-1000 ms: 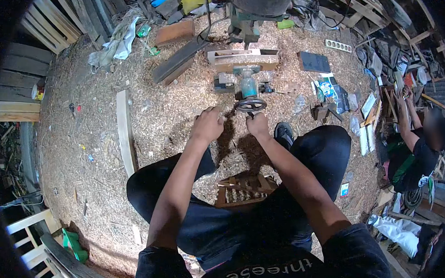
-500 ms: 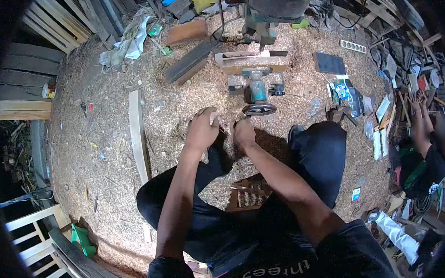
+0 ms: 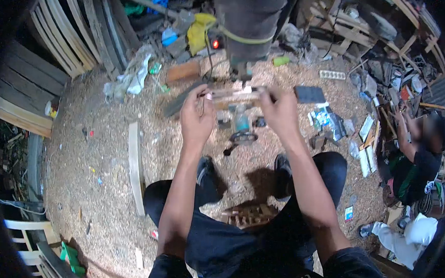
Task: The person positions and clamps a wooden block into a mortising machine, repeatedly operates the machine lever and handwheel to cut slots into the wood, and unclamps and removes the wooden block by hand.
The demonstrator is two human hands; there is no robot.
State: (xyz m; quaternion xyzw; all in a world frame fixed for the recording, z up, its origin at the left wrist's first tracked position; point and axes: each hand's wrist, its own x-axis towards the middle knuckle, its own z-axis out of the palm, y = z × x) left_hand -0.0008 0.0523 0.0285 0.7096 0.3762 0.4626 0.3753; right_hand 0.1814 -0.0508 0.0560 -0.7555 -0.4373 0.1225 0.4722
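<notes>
Head view, from my seat well away from the floor: the left hand's (image 3: 197,118) fingers are at the left end of a pale wooden piece (image 3: 231,94), and the right hand's (image 3: 280,114) fingers curl by its right end; blur keeps me from telling whether either set is closed on the wood or only resting against it. This piece lies crosswise between the hands, below the dark machine head (image 3: 246,44) and just beyond the handwheel (image 3: 243,138). I judge it light enough for two hands and stiff along its length, dry rather than slick, though any loose dust on it could make a grip slide; thin walls or edges, if it has them, might split under a hard pinch. I would take hold at the two outer ends, thumbs on the near side, and keep every finger off the middle, where the machine's tool end (image 3: 244,74) points down. Farther out, a dark block (image 3: 309,94) sits to the right, a reddish-brown block (image 3: 182,72) to the left, and a long wooden strip (image 3: 136,167) lies on the chip-strewn floor (image 3: 106,148).
</notes>
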